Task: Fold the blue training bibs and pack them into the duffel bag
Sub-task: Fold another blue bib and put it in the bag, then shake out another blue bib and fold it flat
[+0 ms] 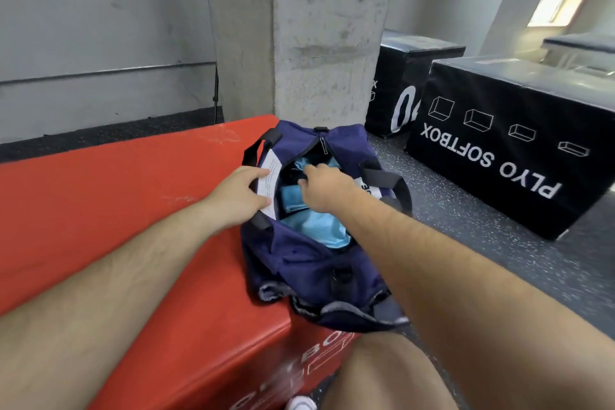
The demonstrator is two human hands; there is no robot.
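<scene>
Several layers of light-blue cloth training bibs [317, 226] lie inside the open navy-blue fabric duffel bag [309, 263]. One piece shows as a flat folded slab near the bag's left wall. Some of this blue may be the bag's lining; I cannot tell them apart. The bag sits at the right end of the red padded box [116, 210], its near end sagging over the box's right edge close to the front corner.

The left hand [239, 193] grips the bag's left rim, fingers and thumb spread around a white printed label [269, 181], and holds the mouth apart. The right hand [324, 188] reaches into the far part of the opening with its fingers curled downward. Whether it pinches cloth or only presses it cannot be told, since the fingertips are hidden in the bag.

No bib lies on the red box, so folding looks done and packing is the step in hand, near its end. The next move likely calls for pressing the cloth flat, drawing the right hand out, then bringing the two rims together so the zip pull [323, 145] at the far end can run.

Beyond the right edge, a black box marked PLYO SOFTBOX [519, 143] stands on the speckled grey floor [466, 226].
</scene>
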